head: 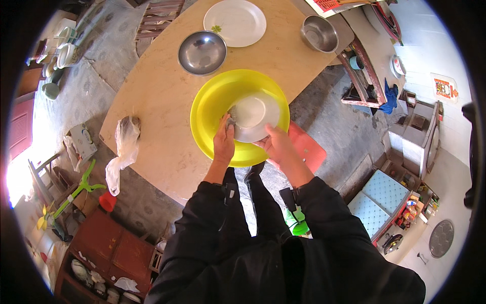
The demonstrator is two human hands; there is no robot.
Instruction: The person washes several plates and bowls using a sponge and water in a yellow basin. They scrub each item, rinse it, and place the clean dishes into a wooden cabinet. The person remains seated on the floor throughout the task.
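Observation:
A yellow plastic basin stands at the table's near edge. Over its inside, my right hand grips the lower right rim of a white plate, which shows a raised foot ring. My left hand presses a grey scouring pad or cloth against the plate's left side. An upturned stainless steel bowl sits behind the basin, its edge close to a large white oval plate with a green leaf motif. Another steel bowl stands upright at the table's back right.
The wooden table carries a clear plastic bag at its left edge, hanging over. A red stool stands below the basin at right. At lower left is a red-brown cabinet; a green bin is near my legs.

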